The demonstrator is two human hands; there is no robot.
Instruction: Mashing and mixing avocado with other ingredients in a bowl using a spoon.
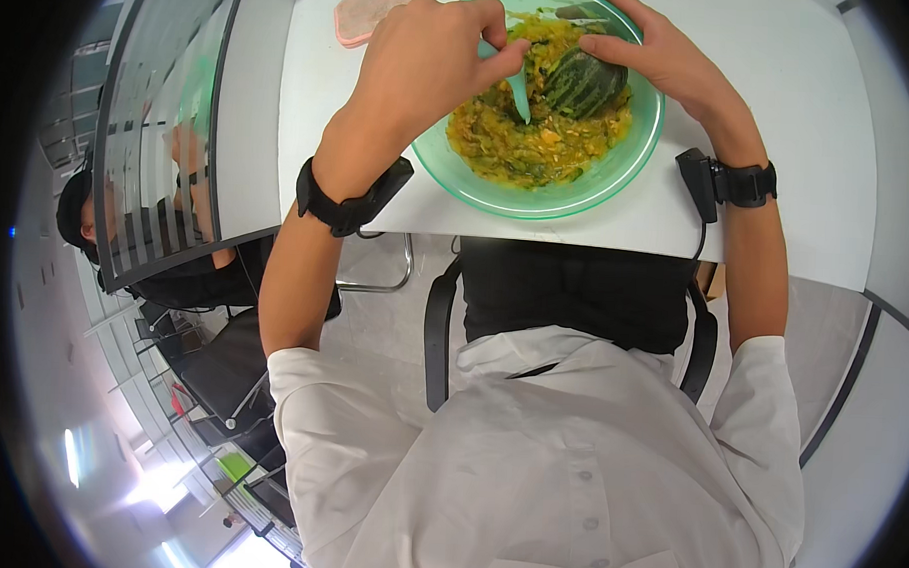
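Note:
My left hand [440, 58] pinches the handle of a light teal utensil [520, 95], whose narrow end reaches into a translucent green bowl [532, 205]. A wet yellow-green mash with seed-like bits [504, 154] covers much of the bowl's bottom. In the mash sits a rounded piece with dark green striped rind [587, 84]. My right hand [650, 47] lies across the bowl's right rim, its thumb tip touching the top of the striped piece. Its other fingers run off the top edge of the view, so their grip is hidden.
The bowl stands on a white table [797, 146] near its front edge. A pink-edged flat object [374, 14] lies at the upper left. A framed glass partition [163, 123] rises at the left, with another person [78, 211] behind it. A cable hangs from my right wrist device [702, 180].

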